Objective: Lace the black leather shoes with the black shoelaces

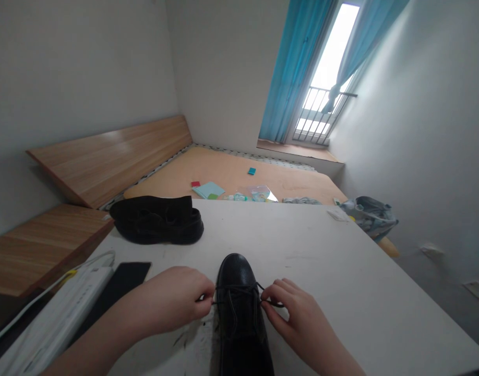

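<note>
A black leather lace-up shoe (239, 324) stands on the white table, its rounded toe pointing away from me. My left hand (187, 295) is at the shoe's left side, thumb and fingers pinched on a dark shoelace end. On the other side, my right hand (292, 305) pinches the other part of the shoelace (259, 286), which stretches from the lacing to my fingertips. Thin laces cross over the shoe's upper between both hands. A second black shoe (157, 220) rests farther back on the left, apart from my hands.
The white table (341, 282) has a dark flat object (126, 279) and a white device (67, 318) with a cable at left. Beyond it is a bed (224, 159) with small items and a wooden headboard (126, 156). A bag (370, 214) stands past the right edge.
</note>
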Motion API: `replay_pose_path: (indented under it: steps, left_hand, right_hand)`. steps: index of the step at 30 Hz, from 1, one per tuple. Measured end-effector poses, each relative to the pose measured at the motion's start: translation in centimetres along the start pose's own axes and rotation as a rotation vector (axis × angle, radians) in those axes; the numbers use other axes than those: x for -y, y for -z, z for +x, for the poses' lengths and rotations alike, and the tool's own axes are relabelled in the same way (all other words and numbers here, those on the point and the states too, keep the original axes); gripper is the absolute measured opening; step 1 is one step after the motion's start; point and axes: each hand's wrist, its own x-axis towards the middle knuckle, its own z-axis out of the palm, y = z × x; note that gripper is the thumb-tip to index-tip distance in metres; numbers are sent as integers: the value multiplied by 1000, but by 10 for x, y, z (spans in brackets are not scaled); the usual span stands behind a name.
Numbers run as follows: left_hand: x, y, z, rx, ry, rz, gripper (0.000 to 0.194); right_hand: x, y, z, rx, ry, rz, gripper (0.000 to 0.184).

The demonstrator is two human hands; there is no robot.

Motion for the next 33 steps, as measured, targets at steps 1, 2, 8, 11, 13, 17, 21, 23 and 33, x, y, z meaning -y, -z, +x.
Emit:
replay_pose_path:
  steps: [1, 2, 8, 11, 13, 17, 21, 23, 33]
  left_hand:
    - [0, 0, 0, 4, 5, -4, 27]
    - [0, 0, 1, 6, 10, -7, 27]
    - [-3, 0, 2, 5, 13, -18, 28]
    - [-3, 0, 2, 10, 0, -32, 28]
    - [-3, 0, 1, 11, -7, -38, 28]
    - [-3, 1, 0, 20, -6, -44, 28]
    - [-4, 2, -1, 24, -21, -57, 27]
    - [-4, 3, -1, 20, -22, -64, 27]
    - [-10, 1, 6, 37, 3, -70, 29]
  right_hand:
    - [0, -1, 0, -13, 2, -3, 14]
    - [0, -1, -1, -23, 5, -8, 14]
    - [0, -6, -4, -25, -28, 19, 15]
    - [1, -8, -5, -15, -65, 58, 14]
    - [1, -9, -6, -14, -69, 68, 14]
    - [0, -11, -6, -24, -63, 56, 13]
    - [0, -10, -5, -12, -63, 48, 13]
    - [0, -10, -6, -9, -62, 44, 13]
    - [7, -15, -7, -34, -87, 85, 13]
